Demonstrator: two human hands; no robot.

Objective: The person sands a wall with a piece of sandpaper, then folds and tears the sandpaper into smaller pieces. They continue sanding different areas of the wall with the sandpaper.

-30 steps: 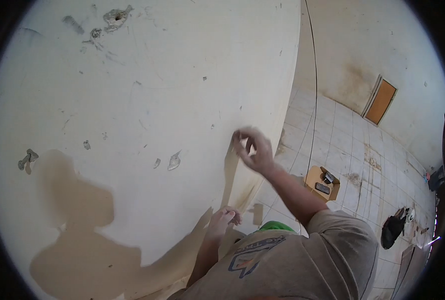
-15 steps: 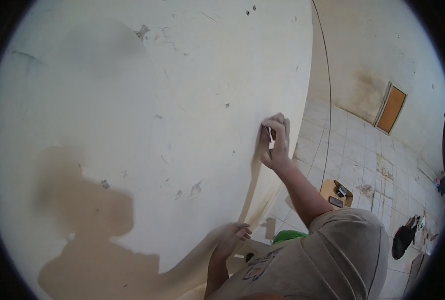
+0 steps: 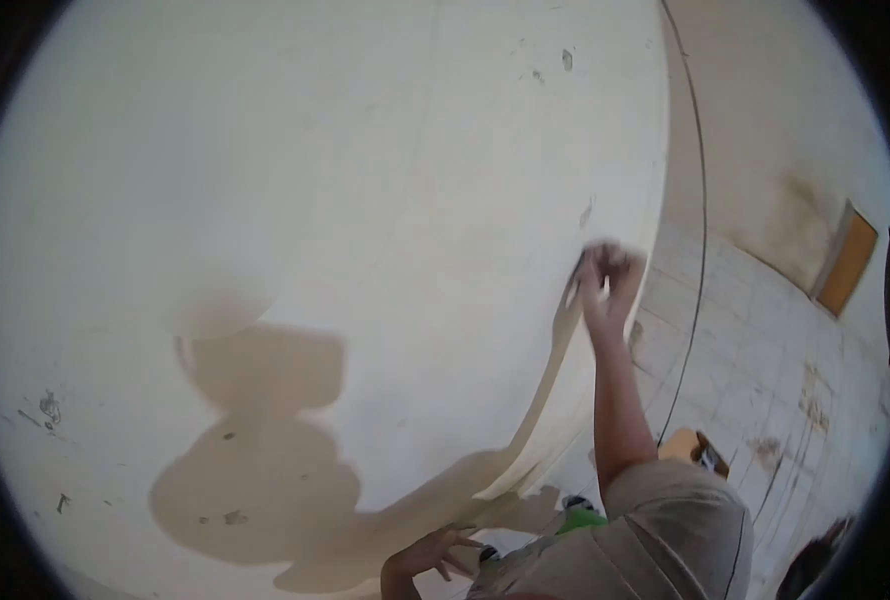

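Note:
My right hand [image 3: 610, 275] is up against the pale wall [image 3: 445, 250], close to its right edge. Its fingers are curled round a small, thin flat piece [image 3: 574, 288], pale with a dark edge, pressed toward the wall surface. Motion blur and the fingers hide most of this piece, and I cannot tell its kind. Low in the view, my left hand [image 3: 435, 552] hangs beside the wall's lower part, fingers spread and holding nothing. A dark chipped mark [image 3: 586, 212] shows on the wall just above my right hand.
A dark cable [image 3: 703, 200] hangs down past the wall's right edge. Beyond lie a tiled floor [image 3: 735, 340] and an orange-brown door panel [image 3: 847, 262]. A wooden stool-like piece [image 3: 681, 445] with items on it stands behind my arm. Something green [image 3: 580, 519] shows below.
My view has shifted along the wall, showing different chips and marks. My right hand has moved to another spot with the flat piece. My left hand sits lower in view, fingers more spread.

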